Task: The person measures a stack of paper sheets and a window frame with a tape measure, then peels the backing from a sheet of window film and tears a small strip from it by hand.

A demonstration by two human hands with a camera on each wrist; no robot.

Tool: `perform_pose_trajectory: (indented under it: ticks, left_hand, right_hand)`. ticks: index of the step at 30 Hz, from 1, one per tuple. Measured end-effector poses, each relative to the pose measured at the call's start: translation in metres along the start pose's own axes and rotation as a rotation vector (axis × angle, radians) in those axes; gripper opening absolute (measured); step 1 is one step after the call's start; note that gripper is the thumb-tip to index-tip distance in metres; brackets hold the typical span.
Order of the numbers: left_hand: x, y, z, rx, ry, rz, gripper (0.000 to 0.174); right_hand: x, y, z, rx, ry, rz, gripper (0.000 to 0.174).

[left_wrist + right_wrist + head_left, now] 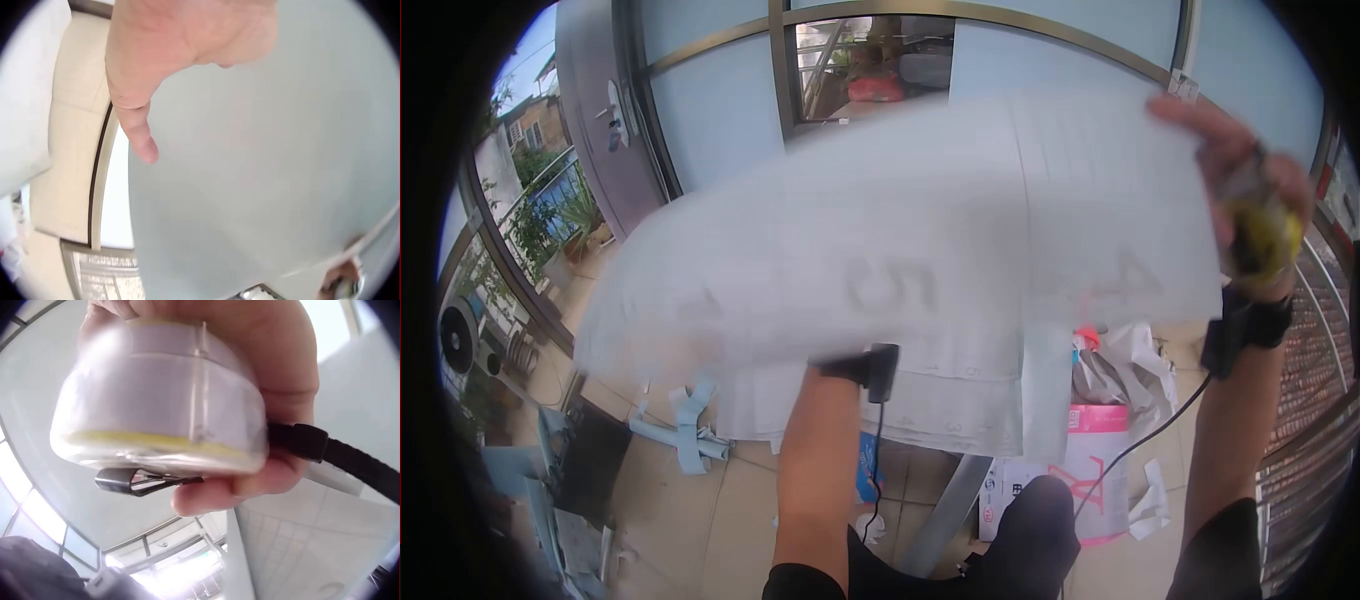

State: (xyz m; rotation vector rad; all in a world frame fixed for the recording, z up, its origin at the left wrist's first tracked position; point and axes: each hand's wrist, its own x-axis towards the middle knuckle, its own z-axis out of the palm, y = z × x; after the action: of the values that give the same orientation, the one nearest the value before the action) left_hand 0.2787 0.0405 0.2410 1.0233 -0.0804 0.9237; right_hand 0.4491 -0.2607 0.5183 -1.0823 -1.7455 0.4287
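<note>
A large pale sheet (900,200) is raised in front of me, blurred, with mirrored handwritten numbers showing through. My right hand (1285,185) grips a yellow and black tape measure (1262,240), its index finger stretched to the sheet's upper right edge. Close up in the right wrist view, the tape measure (162,400) has a pale round side, a yellow band and a metal clip (134,481). In the head view the sheet hides my left hand; in the left wrist view that hand (187,44) lies against the sheet, thumb extended, other fingers mostly hidden.
Below the raised sheet lie more layered numbered sheets (960,420). A pink and white carton (1100,470) stands on the tiled floor, with crumpled plastic (1135,370) behind. Pale blue offcuts (690,430) lie at left, and a fan (460,335) stands farther left. Glazed panels (1060,65) close the far side.
</note>
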Motion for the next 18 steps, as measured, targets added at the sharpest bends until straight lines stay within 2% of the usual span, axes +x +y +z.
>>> perform_pose_trajectory:
  ticks: [3,6,8,11,13,16,18]
  left_hand:
    - [-0.028,0.005,-0.051,-0.248,0.207,-0.165,0.055]
    - [-0.054,-0.018,-0.102,-0.315,0.383,-0.277,0.055]
    - [-0.067,-0.038,-0.13,-0.316,0.462,-0.339,0.055]
    - [-0.078,-0.069,-0.163,-0.314,0.529,-0.408,0.056]
    - [-0.078,-0.087,-0.178,-0.313,0.55,-0.442,0.056]
    - [-0.075,-0.109,-0.195,-0.321,0.549,-0.478,0.056]
    - [-0.072,-0.12,-0.202,-0.324,0.53,-0.494,0.056]
  right_hand:
    - [-0.064,0.071,0.036,0.198,0.074,0.355,0.067]
    - [-0.123,0.133,0.061,0.406,0.187,0.739,0.058]
    - [-0.166,0.186,0.072,0.474,0.186,0.858,0.052]
    - [-0.209,0.243,0.077,0.387,0.127,0.896,0.047]
    - [-0.211,0.246,0.079,0.359,0.138,0.864,0.044]
    - [-0.208,0.245,0.065,0.327,0.106,0.939,0.042]
    - [-0.193,0.22,0.056,0.297,0.334,0.882,0.041]
